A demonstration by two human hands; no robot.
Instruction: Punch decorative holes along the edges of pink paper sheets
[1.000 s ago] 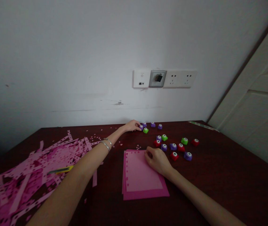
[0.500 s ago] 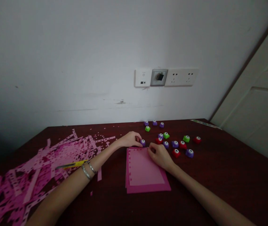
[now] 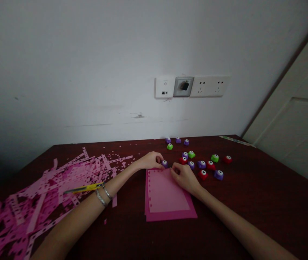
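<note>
My left hand (image 3: 152,160) pinches a small purple punch (image 3: 165,163) at the top edge of a stack of pink paper sheets (image 3: 167,196). Two bracelets ring that wrist. My right hand (image 3: 184,177) rests on the stack's upper right corner, fingers curled and pressed on the paper, close to the purple punch. Just beyond both hands lies a scatter of several small punches, red (image 3: 203,174), green (image 3: 215,158) and purple (image 3: 219,174).
A heap of punched pink paper strips (image 3: 35,202) covers the left of the dark wooden table (image 3: 264,202), with a yellow-handled tool (image 3: 85,188) on it. More small punches (image 3: 178,140) sit by the wall. Wall sockets (image 3: 192,86) hang above; a door stands at right.
My left hand drew back from the row of punches by the wall, bringing one purple punch to the paper's top edge. My right hand stayed on the paper's corner.
</note>
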